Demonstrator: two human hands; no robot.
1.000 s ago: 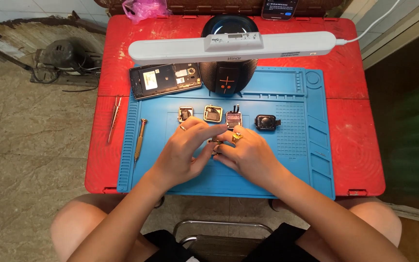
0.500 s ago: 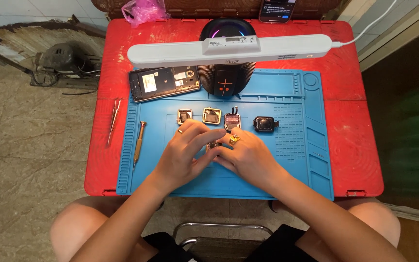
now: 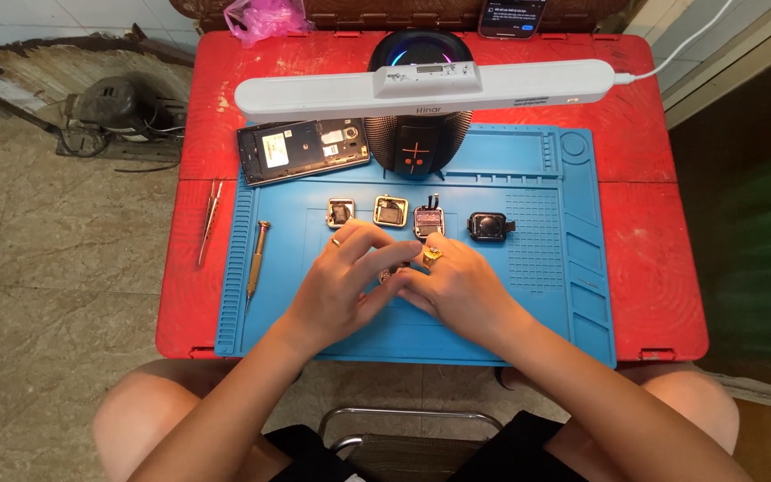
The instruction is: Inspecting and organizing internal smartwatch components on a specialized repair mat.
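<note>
we see our left hand (image 3: 343, 281) and our right hand (image 3: 457, 287) meeting over the middle of the blue work mat (image 3: 510, 303), fingertips pinched together around a small part (image 3: 393, 272) that peeks out between them. both hands are grasping it; most of it is hidden under the fingers, so we cannot tell its exact shape, only that it looks tiny, dark and partly metallic, and sits just above the mat surface, just below the row of pieces.

we judge this part to be very light and rigid, and likely delicate, the sort of thing that bends or cracks if squeezed across its face. it probably slips easily from bare skin, so we would hold it by its outer edges with fingertips only, keeping it low over the mat so a drop stays contained.

just above our hands lie four small square modules in a row: a gold-framed one (image 3: 341, 212), a second gold-framed one (image 3: 391, 211), an opened one (image 3: 428, 221) almost touching our right fingertips, and a black one (image 3: 487, 227). to the left on the mat rests a screwdriver (image 3: 256, 260), and off the mat on the red table (image 3: 653, 268) lie tweezers (image 3: 209, 221). an opened phone (image 3: 302, 150) sits at the top left corner of the mat, beside a round black speaker (image 3: 417, 147) under a white lamp bar (image 3: 421, 87).
</note>
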